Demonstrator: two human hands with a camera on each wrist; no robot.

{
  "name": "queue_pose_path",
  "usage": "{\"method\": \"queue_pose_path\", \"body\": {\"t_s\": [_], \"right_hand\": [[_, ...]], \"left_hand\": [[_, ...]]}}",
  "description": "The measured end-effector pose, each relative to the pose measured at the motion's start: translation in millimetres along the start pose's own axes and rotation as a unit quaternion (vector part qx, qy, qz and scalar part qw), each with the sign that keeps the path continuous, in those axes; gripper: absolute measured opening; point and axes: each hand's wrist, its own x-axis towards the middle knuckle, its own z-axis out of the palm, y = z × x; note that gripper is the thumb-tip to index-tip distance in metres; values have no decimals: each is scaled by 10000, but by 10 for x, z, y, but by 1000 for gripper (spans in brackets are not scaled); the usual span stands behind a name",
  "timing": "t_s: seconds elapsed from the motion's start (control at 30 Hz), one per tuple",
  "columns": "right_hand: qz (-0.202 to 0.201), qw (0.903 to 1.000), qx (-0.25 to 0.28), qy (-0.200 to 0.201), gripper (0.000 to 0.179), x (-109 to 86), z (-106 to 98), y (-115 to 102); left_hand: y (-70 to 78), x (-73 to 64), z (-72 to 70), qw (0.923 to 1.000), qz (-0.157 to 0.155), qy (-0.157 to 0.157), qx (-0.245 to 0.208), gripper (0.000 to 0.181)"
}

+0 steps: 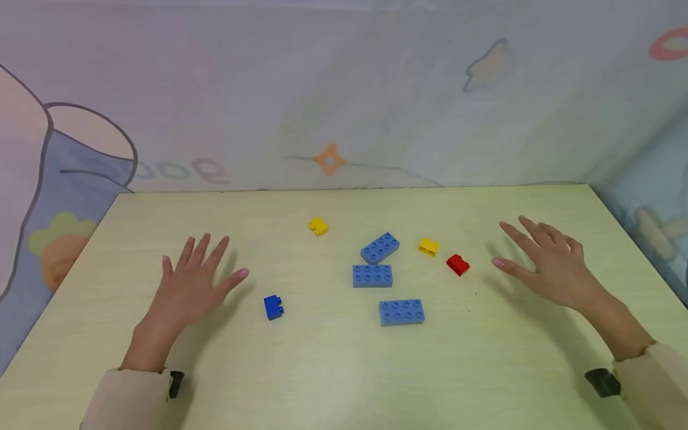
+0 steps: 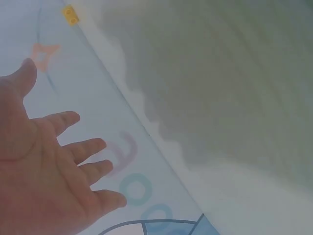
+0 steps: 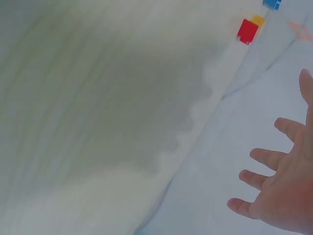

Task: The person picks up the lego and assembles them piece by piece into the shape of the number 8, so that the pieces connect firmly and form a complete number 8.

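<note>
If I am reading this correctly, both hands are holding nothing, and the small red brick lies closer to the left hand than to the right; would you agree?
Not quite: the small red brick lies closer to the right hand than to the left hand, as the head view shows. Both hands are indeed holding nothing.

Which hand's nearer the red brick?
Right. The right hand is a short way right of the red brick; the left hand is far left of it, beyond the dark blue brick.
</note>
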Motion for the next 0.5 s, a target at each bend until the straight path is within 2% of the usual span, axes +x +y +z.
{"method": "queue_pose_path", "body": {"t_s": [0.13,0.27,0.37,0.5], "right_hand": [[-266,9991,334,6,69,36,-22,-150],[-542,9940,949,-29,65,63,-24,-301],[-697,9863,1471,-259,63,78,-21,-412],[-690,9758,1964,-666,62,79,4,-568]], "left_hand": [[40,7,-22,9997,32,-64,-217,82],[91,5,-45,9988,109,-109,-468,83],[139,-2,-58,9973,153,-204,-687,84],[221,-19,-70,9946,207,-345,-956,86]]}}
